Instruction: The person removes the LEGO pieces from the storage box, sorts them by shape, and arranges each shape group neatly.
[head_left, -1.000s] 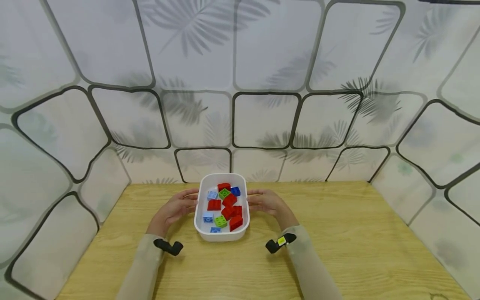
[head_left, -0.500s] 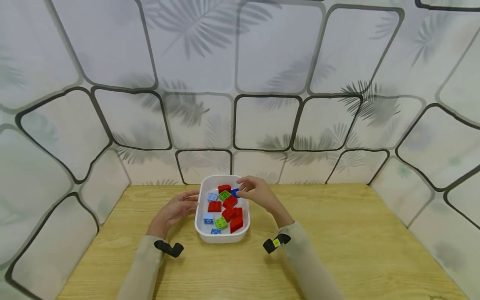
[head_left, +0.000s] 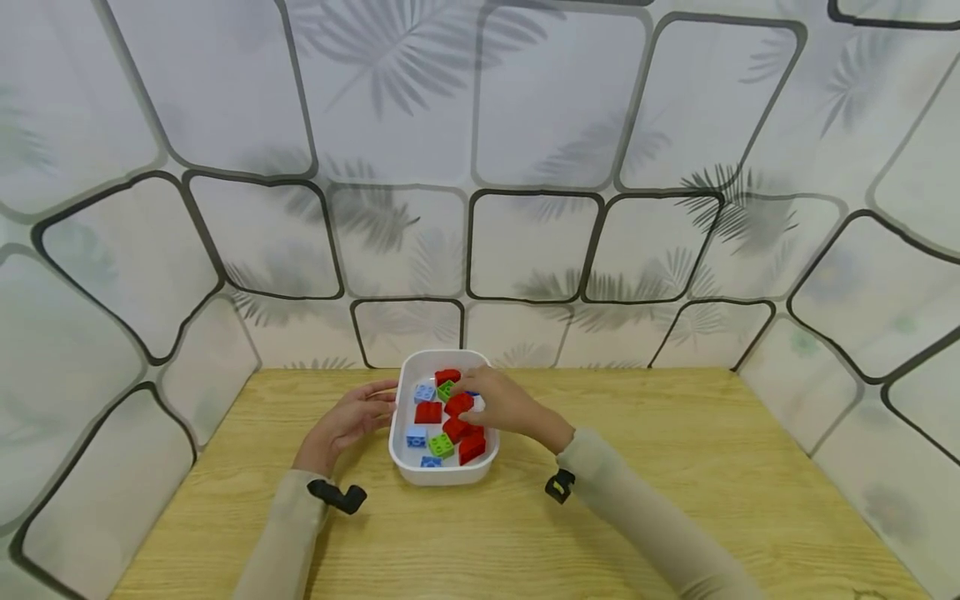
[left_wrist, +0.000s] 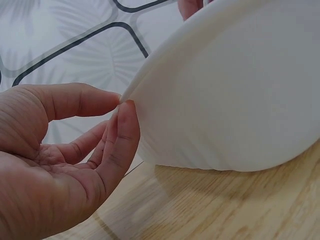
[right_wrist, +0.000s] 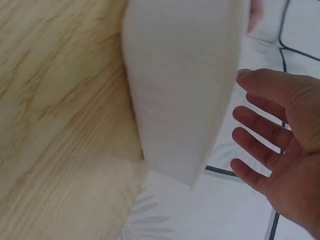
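Observation:
A white plastic tray (head_left: 442,477) stands on the wooden table, holding several toy bricks. Among them are a flat red brick (head_left: 428,412), a green brick (head_left: 441,445) and a light blue brick (head_left: 416,437). My left hand (head_left: 347,425) is at the tray's left side; in the left wrist view, thumb and forefinger pinch its rim. Over the tray's right side reaches my right hand (head_left: 506,404), fingers spread and slightly bent above the bricks. In the right wrist view no brick is between those fingers (right_wrist: 260,125). A dark blue brick is mostly hidden under this hand.
The wooden table (head_left: 675,467) extends around the tray. Patterned fabric walls (head_left: 532,242) rise behind it and on both sides. A black camera mount (head_left: 337,496) sits on the left wrist, another mount (head_left: 560,486) on the right.
My right hand has left the tray's right outer side, risen over the rim and moved left above the bricks. The left hand and the tray have stayed in place.

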